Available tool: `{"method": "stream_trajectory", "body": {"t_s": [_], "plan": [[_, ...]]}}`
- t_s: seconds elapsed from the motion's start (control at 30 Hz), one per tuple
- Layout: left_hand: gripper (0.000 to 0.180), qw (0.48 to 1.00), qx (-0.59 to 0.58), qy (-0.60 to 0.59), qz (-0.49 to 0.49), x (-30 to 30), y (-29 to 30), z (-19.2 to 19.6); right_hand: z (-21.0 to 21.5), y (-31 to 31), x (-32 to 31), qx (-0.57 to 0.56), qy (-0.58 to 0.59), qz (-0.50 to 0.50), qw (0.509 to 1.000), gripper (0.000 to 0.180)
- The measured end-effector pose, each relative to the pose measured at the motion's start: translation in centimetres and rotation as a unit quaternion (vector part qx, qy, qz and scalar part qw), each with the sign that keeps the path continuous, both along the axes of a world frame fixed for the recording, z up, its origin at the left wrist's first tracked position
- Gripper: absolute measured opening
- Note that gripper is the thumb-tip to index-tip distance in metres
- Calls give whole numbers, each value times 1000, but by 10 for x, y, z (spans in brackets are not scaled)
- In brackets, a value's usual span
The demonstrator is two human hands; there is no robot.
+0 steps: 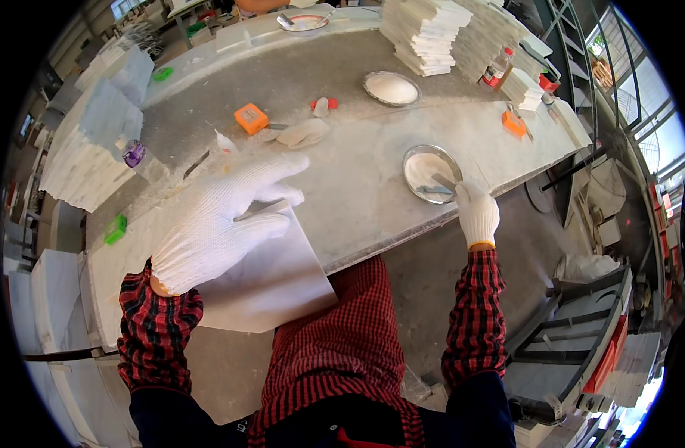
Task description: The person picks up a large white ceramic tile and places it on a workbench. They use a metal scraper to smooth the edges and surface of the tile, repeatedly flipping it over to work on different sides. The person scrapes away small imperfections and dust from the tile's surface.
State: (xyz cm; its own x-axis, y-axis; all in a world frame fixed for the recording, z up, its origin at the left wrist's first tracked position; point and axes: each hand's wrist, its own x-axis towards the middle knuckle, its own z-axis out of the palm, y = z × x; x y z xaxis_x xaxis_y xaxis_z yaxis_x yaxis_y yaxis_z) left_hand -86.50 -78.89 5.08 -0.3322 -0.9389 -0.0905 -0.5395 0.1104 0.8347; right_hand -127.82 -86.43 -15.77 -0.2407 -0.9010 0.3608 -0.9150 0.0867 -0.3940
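At our far left, a stack of tiles shows rough, layered edges in pale, grey-streaked stone. A small bright green block sits in front of it, near the bench's left side. Next comes our left hand, in a coarse white knit glove: its fingers are extended and parted, laid over a pale slab with a smooth, faintly glossy face and straight, angular edges. Beyond it we see a boxy orange case and a limp, crumpled glove. Further right, a round metal dish holds fine white material, and our right hand, also gloved, is closed around a flat, narrow tool that reaches over the dish.

The slab juts past the front edge of the bench toward our lap. From there that edge slants up to the right, passing just below the dish. A broad, smooth stretch of bench gives us room between slab and dish; past the edge, open space drops to the grey floor.
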Motion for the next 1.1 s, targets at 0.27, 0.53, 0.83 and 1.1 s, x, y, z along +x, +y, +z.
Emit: {"method": "stream_trajectory", "body": {"t_s": [0.27,0.53,0.83,1.1], "plan": [[63,999,-50,-3,-12,0,2,1,-8,-22,10,19,-46,-32,998,25],[58,999,1,-41,-2,-3,1,10,-16,-25,-6,57,-168,3,984,24],[56,997,-28,39,-66,7,-4,-1,71,50,61,75,-560,65,822,27],[59,990,11,53,-127,17,-15,-4,151,107,139,91,-573,109,807,26]]}}
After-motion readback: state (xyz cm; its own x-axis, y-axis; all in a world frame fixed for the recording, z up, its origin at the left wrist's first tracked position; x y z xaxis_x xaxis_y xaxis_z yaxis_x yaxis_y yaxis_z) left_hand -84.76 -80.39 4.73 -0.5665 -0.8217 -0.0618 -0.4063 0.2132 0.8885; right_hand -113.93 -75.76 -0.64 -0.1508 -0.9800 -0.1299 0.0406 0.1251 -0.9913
